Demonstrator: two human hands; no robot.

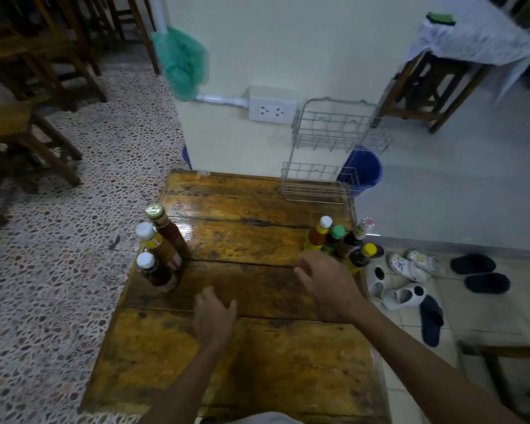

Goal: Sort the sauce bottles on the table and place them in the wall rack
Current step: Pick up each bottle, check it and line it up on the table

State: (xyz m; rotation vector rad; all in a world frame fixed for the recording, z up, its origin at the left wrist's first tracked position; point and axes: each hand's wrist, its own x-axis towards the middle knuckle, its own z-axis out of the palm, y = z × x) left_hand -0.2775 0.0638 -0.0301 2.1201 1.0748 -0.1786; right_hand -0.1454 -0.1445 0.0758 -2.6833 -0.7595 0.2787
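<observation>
Neither grip holds anything: my left hand (214, 313) and right hand (325, 281) hover relaxed over the bench (257, 362). Bottles stand grouped at its left edge (158, 249) and right edge (340, 243), presumably sorted; wall rack (331, 148) waits unfilled.

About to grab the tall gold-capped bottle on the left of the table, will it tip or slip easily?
The gold-capped bottle is tall and narrow, so a push near its top would probably tip it. It stands close against two white-capped bottles, which may topple with it. It looks like glass, so likely heavy and breakable.
</observation>
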